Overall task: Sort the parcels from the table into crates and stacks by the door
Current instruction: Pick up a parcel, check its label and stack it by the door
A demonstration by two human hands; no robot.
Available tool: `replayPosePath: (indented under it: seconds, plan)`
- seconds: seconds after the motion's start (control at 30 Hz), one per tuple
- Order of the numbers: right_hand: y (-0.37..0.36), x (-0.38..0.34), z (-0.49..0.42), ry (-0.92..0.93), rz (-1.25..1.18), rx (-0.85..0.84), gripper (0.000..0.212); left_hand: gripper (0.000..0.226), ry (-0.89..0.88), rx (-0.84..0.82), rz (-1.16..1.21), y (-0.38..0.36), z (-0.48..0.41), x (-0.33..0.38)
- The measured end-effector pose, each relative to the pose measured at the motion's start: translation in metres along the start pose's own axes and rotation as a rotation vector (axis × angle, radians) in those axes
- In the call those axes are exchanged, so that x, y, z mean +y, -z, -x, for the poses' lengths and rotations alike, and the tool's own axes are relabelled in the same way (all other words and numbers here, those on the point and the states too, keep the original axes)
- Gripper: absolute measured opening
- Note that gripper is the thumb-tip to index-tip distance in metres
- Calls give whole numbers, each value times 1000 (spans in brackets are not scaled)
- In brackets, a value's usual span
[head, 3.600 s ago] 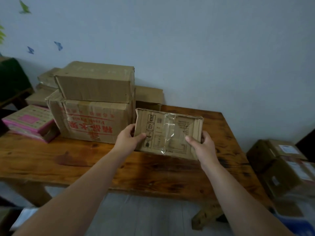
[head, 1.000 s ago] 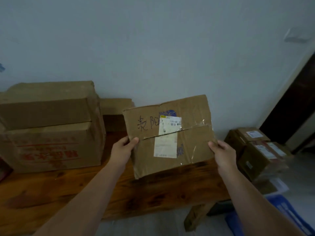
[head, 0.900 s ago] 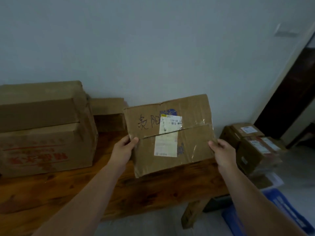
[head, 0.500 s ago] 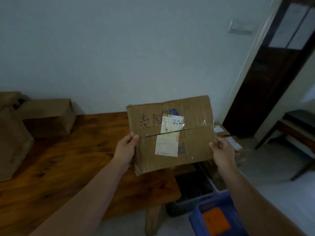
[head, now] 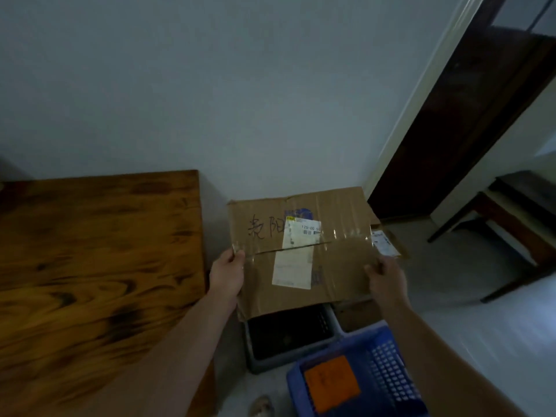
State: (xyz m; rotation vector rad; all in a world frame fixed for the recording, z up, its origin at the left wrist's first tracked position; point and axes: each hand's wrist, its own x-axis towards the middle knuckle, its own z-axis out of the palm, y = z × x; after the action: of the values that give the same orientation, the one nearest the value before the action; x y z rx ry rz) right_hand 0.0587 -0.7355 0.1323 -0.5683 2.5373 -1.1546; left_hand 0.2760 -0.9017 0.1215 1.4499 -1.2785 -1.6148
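Both hands grip a flat brown cardboard parcel [head: 304,254] with a white label, left hand [head: 227,273] and right hand [head: 386,278] at its edges, above a grey plastic crate [head: 288,355] beside the blue one [head: 388,365].

Tabletop [head: 99,266]: bare surface, open to the left. Grey crate [head: 288,335]: on floor beside the table end, interior open, partly screened from above by the held parcel [head: 304,254]. Blue crate [head: 361,377]: just beside the grey crate. Floor [head: 451,281]: open toward doorway; dark bench [head: 511,224] stands at right.
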Motion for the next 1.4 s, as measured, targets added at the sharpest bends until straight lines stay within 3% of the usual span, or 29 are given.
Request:
replayPosePath:
  seconds: [0.3, 0.63, 0.9, 1.03, 1.2, 1.4]
  plan:
    - [-87, 80, -127, -154, 257, -150, 25, 28, 293, 148, -121, -90, -115, -101]
    - [-203, 233, -166, -321, 362, -331, 41, 38, 509, 268, -354, -140, -180, -278]
    - [-270, 335, -183, -390, 328, -410, 38, 30, 534, 259, -488, -152, -215, -382]
    - [-291, 370, -189, -398, 397, -464, 41, 31, 520, 245, -678, -161, -214, -420]
    - [-297, 389, -180, -335, 433, -429, 27, 33, 446, 283, -802, -165, -206, -435]
    - [-287, 377, -186, -230, 479, -364, 32, 31, 426, 279, -888, -169, -205, -419]
